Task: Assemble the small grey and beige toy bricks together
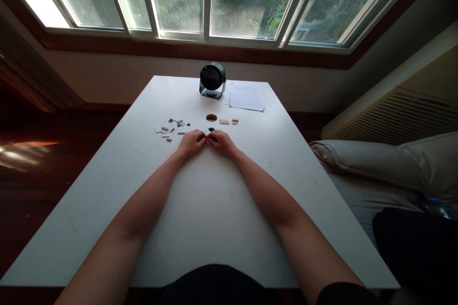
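My left hand and my right hand meet over the white table, fingertips pinched together. Whatever small thing they hold is too hidden to name. Just beyond the fingertips lies a small round piece with a pale rim and dark centre. A brown oval shows farther off; I cannot tell whether it is a disc or a hole. To its right are two groups of small tan pieces. Several small grey and dark pieces lie scattered left of my left hand.
At the table's far end stands a round black device on a bracket, perhaps a small fan. A printed sheet of paper lies to its right. Beyond are a wall and windows. A pale cushioned seat borders the right side.
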Motion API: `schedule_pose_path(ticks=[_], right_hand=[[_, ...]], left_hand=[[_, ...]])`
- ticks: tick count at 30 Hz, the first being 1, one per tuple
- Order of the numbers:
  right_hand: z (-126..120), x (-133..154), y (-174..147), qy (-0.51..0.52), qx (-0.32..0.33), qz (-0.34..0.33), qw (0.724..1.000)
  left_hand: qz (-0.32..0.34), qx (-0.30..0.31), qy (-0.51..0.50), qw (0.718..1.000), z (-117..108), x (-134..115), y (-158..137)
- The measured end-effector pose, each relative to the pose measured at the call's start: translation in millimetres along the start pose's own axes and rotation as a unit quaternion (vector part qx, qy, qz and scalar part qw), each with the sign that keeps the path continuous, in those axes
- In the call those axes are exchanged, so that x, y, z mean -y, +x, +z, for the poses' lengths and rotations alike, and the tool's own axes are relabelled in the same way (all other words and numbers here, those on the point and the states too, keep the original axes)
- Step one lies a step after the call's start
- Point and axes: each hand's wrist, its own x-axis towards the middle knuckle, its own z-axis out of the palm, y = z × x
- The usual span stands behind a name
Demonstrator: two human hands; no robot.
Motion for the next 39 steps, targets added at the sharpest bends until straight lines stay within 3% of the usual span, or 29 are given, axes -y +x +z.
schedule_pose_path(ticks=[26, 33, 39], right_hand=[[0, 2, 0, -0.012, -0.003, 0.003, 1.000], [-1, -1, -1, -0.033, -0.051, 0.013, 0.998], [2, -3, 0, -0.074, -0.028, 0.007, 0.997]], left_hand=[[-0.011, -0.011, -0.008, 1.000, -2, -4, -1], [-0.108, -0.135, 0.053, 0.983, -9, 6, -1], [-0.157, -0.128, 0.077, 0.976, -8, 12, -2]])
